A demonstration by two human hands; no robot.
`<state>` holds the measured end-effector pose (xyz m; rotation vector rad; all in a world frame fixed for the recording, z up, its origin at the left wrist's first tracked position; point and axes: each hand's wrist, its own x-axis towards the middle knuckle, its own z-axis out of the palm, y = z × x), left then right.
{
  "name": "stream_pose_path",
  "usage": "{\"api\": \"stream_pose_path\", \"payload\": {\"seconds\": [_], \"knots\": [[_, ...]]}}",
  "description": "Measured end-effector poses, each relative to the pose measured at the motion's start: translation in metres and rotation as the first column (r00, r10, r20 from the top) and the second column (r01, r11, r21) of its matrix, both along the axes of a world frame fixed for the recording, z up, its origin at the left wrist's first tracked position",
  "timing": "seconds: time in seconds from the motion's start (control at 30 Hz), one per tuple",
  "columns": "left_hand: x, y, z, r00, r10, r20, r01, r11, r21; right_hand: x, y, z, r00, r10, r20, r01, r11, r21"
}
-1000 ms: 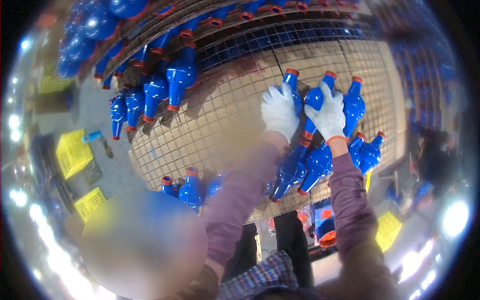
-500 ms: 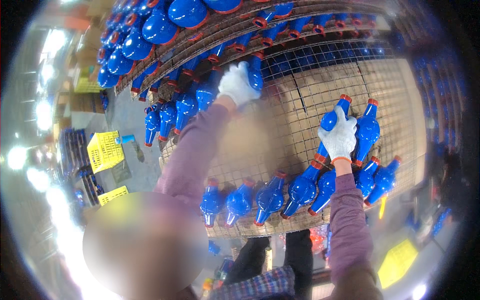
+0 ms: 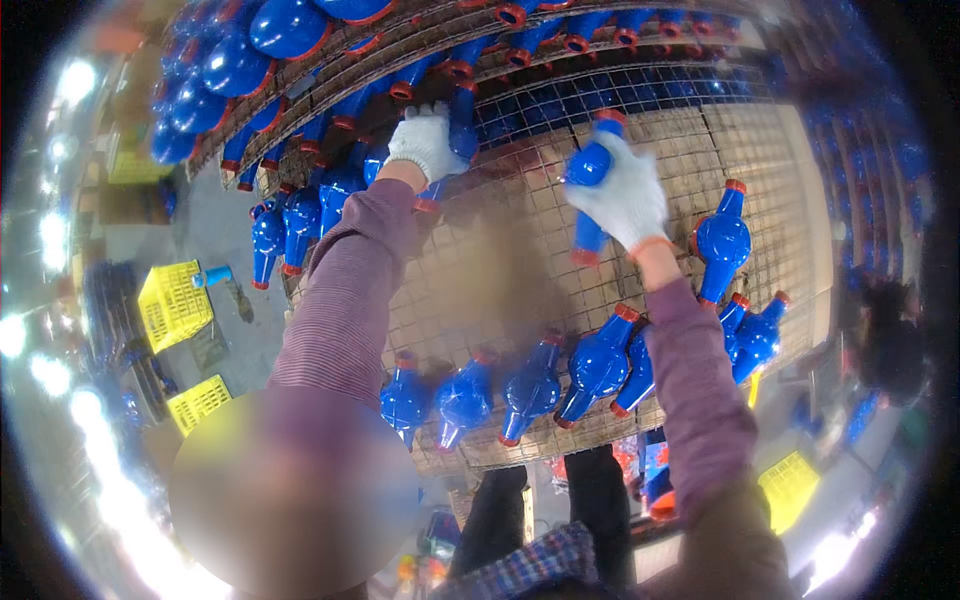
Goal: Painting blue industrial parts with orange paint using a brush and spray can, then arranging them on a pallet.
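Both my hands wear white knit gloves and grip glossy blue bulb-shaped pieces with narrow necks and red ends. My left hand (image 3: 425,143) is closed round one blue bulb-shaped piece (image 3: 463,125) at the far side of a wire mesh rack (image 3: 520,175), beside the row at its left. Over the rack's middle, my right hand (image 3: 625,195) grips another blue bulb-shaped piece (image 3: 588,165); its bulb shows beside the fingers and its red ends stick out above and below. Right of this hand lies a similar blue piece (image 3: 723,243).
Along the near edge stands a row of similar blue pieces (image 3: 600,365). Stacked mesh layers (image 3: 400,50) with more of them rise at the far left. Brown cardboard (image 3: 770,170) shows under the mesh. Yellow baskets (image 3: 178,305) stand on the floor at left.
My right hand has lifted its blue piece from beside the one at the right and carried it left and farther away. My left hand keeps its hold, shifted slightly. The whole view has shifted a little.
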<state>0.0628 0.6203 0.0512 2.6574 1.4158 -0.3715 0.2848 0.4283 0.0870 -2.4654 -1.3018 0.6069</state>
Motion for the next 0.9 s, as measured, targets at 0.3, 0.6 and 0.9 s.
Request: {"api": "stream_pose_path", "payload": {"seconds": [0.3, 0.6, 0.9], "knots": [[-0.006, 0.001, -0.007, 0.997, -0.076, 0.014, 0.076, 0.997, 0.021, -0.075, 0.126, -0.029, 0.997, -0.018, -0.073, 0.018, 1.0, 0.004], [-0.009, 0.005, -0.011, 0.99, -0.097, 0.099, 0.097, 0.995, 0.002, -0.077, 0.119, -0.042, 0.989, -0.088, -0.117, 0.095, 0.994, 0.054], [-0.007, -0.071, 0.026, 0.975, -0.054, 0.214, -0.017, 0.948, 0.319, 0.079, -0.021, -0.003, 0.957, 0.178, 0.231, -0.227, 0.952, 0.205]]}}
